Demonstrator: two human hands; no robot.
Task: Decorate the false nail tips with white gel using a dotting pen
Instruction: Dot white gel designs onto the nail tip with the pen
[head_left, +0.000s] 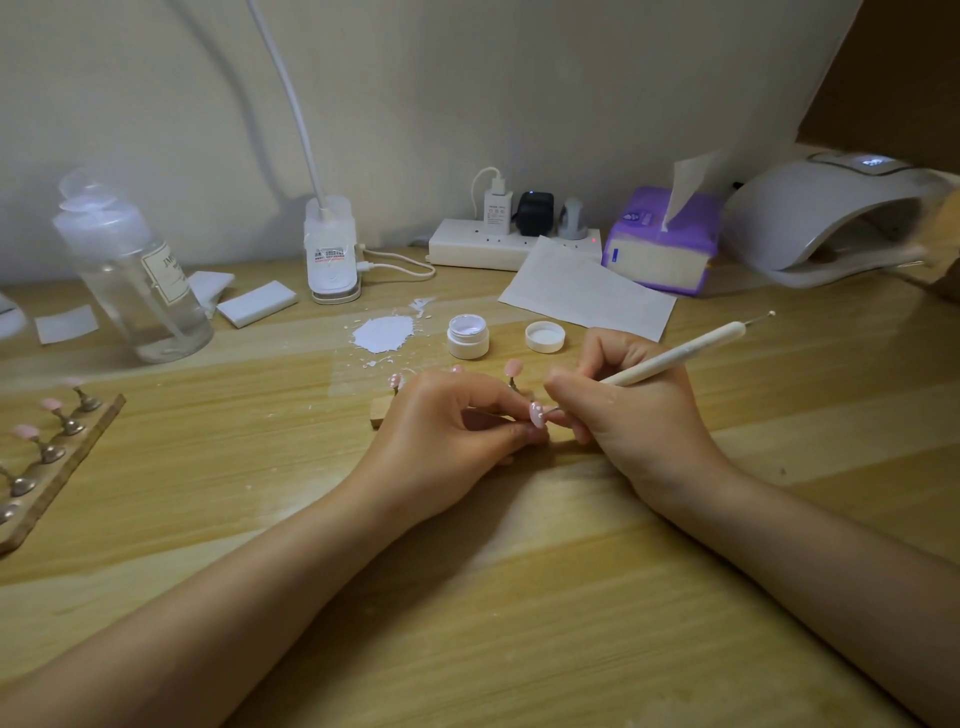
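Pink nail tip (537, 414) pinched by L hand (447, 431); R hand (628, 410) w/ dotting pen (675, 358) touching it.

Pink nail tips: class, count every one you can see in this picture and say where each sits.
7, possibly more hidden. One nail tip held in the left hand; three behind the hands; three on the left stand.

A pink nail tip (537, 414) is pinched by the left hand (447, 436) at the table's (519, 597) centre, and a white dotting pen (675, 356) is gripped by the right hand (639, 410), its lower end touching the tip. An open gel jar (468, 336) and its lid (544, 336) are seen at 12 o'clock, a nail stand (52, 457) at 9.
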